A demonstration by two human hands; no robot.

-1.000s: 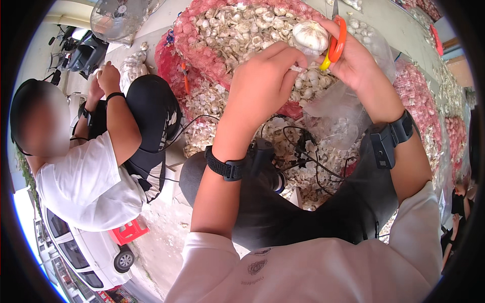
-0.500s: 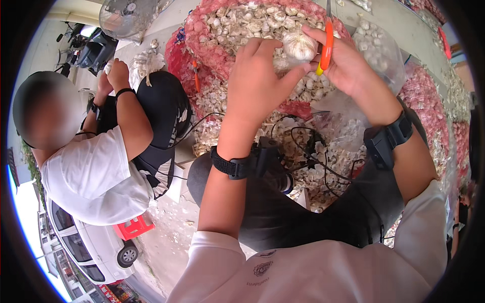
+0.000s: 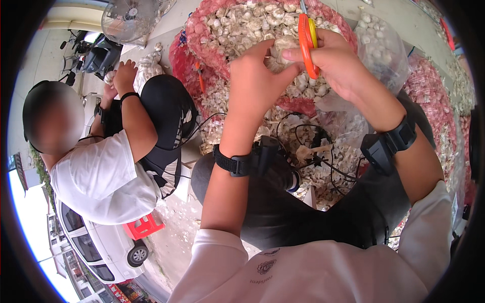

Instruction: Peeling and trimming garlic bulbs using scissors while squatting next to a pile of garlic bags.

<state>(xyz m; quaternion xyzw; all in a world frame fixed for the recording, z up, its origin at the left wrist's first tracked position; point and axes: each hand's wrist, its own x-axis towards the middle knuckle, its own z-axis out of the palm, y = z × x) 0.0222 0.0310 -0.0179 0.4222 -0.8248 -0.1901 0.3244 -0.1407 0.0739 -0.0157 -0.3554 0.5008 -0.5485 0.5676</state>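
Left hand (image 3: 251, 83) has its grip round a garlic bulb (image 3: 278, 56); right hand (image 3: 337, 65) holds scissors (image 3: 304, 36), apparently leaving its thumb free for steadying.

between the two forearms a gap opens over the garlic peelings (image 3: 327, 191), yet black cables (image 3: 331, 165) loop across it, and a boxy wrist device (image 3: 267, 155) juts in from the left. higher up, the space between the left hand (image 3: 253, 76) and right hand (image 3: 336, 68) is taken by a garlic bulb (image 3: 276, 54) and orange-handled scissors (image 3: 304, 38), blades pointing away. beyond, the bunched rim of the red mesh bag (image 3: 206, 50) walls in the heap; a clear plastic bag (image 3: 382, 50) stands near the right hand. left of the left forearm, there is open room up to a co-worker's knee (image 3: 162, 98).
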